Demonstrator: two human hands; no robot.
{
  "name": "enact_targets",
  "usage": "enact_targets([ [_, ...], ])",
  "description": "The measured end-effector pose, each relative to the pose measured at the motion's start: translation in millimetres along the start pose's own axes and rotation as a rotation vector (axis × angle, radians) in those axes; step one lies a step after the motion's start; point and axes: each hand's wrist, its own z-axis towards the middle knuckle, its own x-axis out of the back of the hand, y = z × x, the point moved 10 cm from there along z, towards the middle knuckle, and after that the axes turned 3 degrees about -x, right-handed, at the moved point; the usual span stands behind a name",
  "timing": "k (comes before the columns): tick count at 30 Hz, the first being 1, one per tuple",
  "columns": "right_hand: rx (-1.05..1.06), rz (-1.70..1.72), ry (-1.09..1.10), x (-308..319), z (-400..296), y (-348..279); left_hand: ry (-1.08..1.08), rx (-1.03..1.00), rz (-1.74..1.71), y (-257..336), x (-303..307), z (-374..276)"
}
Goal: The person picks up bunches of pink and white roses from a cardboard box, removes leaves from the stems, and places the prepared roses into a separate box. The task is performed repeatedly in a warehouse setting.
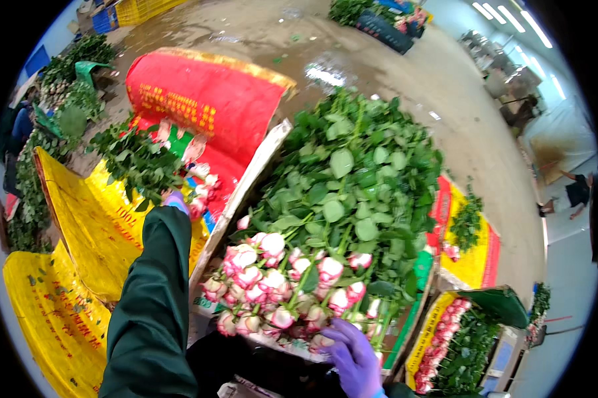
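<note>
A large heap of long-stemmed roses lies before me, its white blooms with pink edges (274, 283) towards me and its leafy stems (348, 174) pointing away. My right hand (351, 350), in a purple glove, is at the near edge of the blooms, fingers spread and partly curled, touching or just over a rose; a hold is not plain. My left hand (177, 200), also gloved, reaches out to the left beside a smaller bunch of roses (142, 159) on a red and yellow sheet. The sleeve hides much of that hand, so its grip cannot be made out.
A pale board edge (244, 194) separates the heap from the red sheet (194, 94). Yellow sheets (55, 298) bend up at the left. More packed roses (443, 348) stand at the lower right. Another person (575, 191) is far right; wet floor (259, 30) lies beyond.
</note>
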Motion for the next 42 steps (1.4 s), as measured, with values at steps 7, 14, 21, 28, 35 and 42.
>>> enact_targets([
  [7, -0.254, 0.865, -0.176, -55.7, 111.8, 79.8, 0.382, 0.455, -0.738, 129.0, 111.1, -57.5],
  [14, -0.246, 0.647, -0.080, -40.1, 125.0, 54.3, -0.089, -0.443, -1.325, 312.3, 245.0, -226.6],
  [21, 0.171, 0.433, -0.145, -4.1, 11.6, -43.1, -0.332, -0.650, -1.427, 378.1, 285.4, -361.9],
  [28, 0.367, 0.628, -0.247, 9.0, -65.9, -71.3, 0.124, -1.316, -0.855, 406.2, 325.6, -438.6],
  [35, 0.867, 0.598, -0.377, 32.6, -93.2, -97.6, 0.228, -1.484, -0.734, 439.4, 329.6, -470.2],
  [42, 0.829, 0.614, -0.299, 46.8, -86.0, -89.7, 0.234, -1.488, -0.803, 456.8, 325.9, -477.1],
])
